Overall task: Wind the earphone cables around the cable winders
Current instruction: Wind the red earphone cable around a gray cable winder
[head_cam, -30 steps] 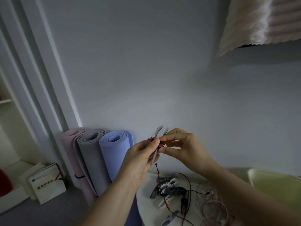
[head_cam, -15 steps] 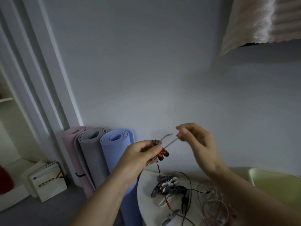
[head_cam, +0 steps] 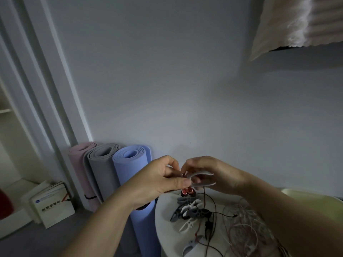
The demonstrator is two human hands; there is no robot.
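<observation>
From the head camera, both hands meet above the near edge of a round white table (head_cam: pixel 165 230). The left hand (head_cam: pixel 157 182) has its thumb and forefinger closed tight on the closed end of a grey forked winder (head_cam: pixel 203 174). The right hand (head_cam: pixel 219 175) curls its fingers round the same winder from the other side, its fingertips almost touching the left thumb. The winder's two arms point off to the right, across the right palm.

Two red earbuds (head_cam: pixel 187 191) dangle just under the left thumb. Their dark cable (head_cam: pixel 204 196) drops from the grip down to the table.

Straight below the grip lie several spare winders (head_cam: pixel 189 210), grey, white and dark, touching one another. To the lower right of the grip sits a loose tangle of pale cables (head_cam: pixel 246 232).

Left of the grip, three rolled mats (head_cam: pixel 100 164) stand against the wall. Further left of them is a book (head_cam: pixel 53 203).
</observation>
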